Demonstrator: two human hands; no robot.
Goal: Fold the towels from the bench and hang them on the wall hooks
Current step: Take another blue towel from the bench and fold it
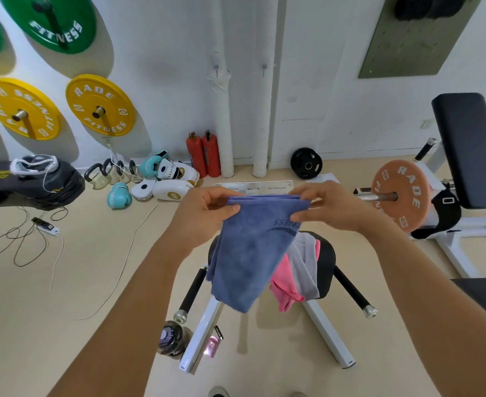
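Observation:
A blue towel (247, 256), folded into several layers, hangs in the air in front of me over the bench. My left hand (204, 213) pinches its top left corner and my right hand (325, 207) pinches its top right corner. Below it, a pink towel (283, 285) and a grey towel (304, 265) lie draped on the black bench seat (326, 262). Two small wall hooks (216, 68) (264, 68) are fixed to the white wall straight ahead, both bare.
Two red fire extinguishers (203, 154) and white padded pipes (226, 124) stand below the hooks. Boxing gloves (156, 179), kettlebells and cables litter the floor at left. A weight machine with an orange plate (400, 196) stands at right. A bottle (171, 338) sits by the bench leg.

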